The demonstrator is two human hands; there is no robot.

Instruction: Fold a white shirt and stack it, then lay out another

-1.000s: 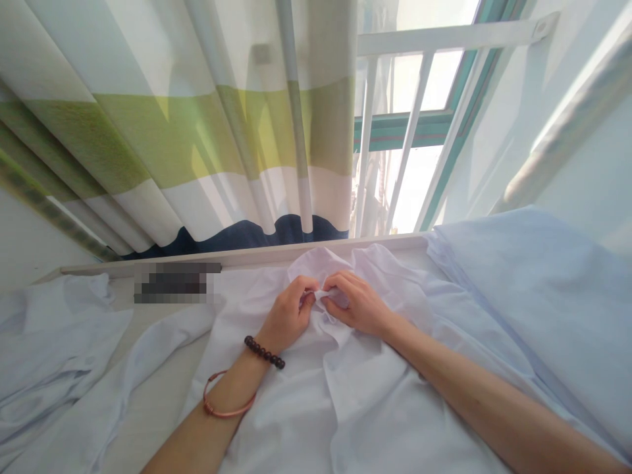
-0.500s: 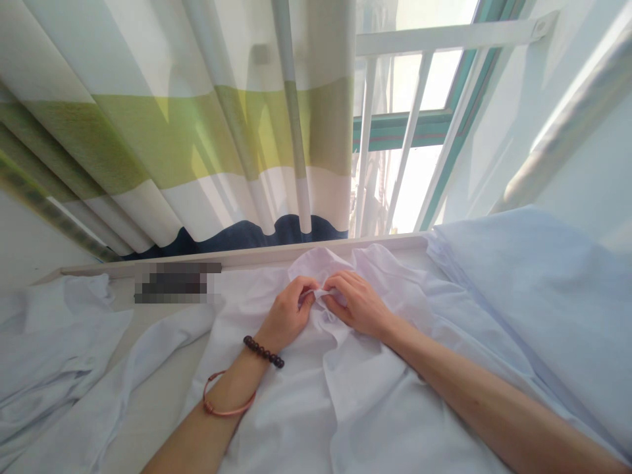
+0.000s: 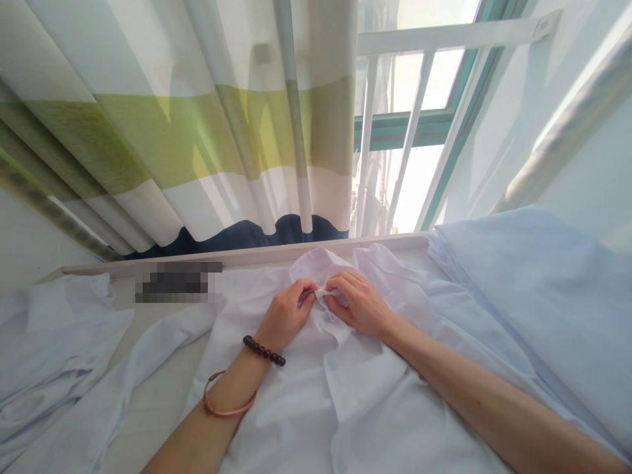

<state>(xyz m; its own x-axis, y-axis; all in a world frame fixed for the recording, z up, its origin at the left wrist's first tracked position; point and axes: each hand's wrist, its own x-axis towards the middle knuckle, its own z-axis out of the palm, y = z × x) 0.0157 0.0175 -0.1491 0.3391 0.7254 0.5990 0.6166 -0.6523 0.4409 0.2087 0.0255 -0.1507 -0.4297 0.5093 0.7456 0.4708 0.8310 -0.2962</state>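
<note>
A white shirt (image 3: pixel 306 401) lies spread on a pale surface in front of me. My left hand (image 3: pixel 285 317) and my right hand (image 3: pixel 359 304) meet at its upper middle, near the collar. Both hands are closed, each pinching a small fold of the white cloth between fingers and thumb. My left wrist wears a dark bead bracelet (image 3: pixel 263 351) and a thin copper bangle (image 3: pixel 228 401). One sleeve (image 3: pixel 123 375) of the shirt trails off to the left.
Another white garment (image 3: pixel 47 342) lies bunched at the far left. A stack of pale blue cloth (image 3: pixel 543 296) fills the right side. A striped curtain (image 3: pixel 197 131) hangs behind, beside a barred window (image 3: pixel 409 131). A raised ledge (image 3: pixel 257 255) runs along the surface's far edge.
</note>
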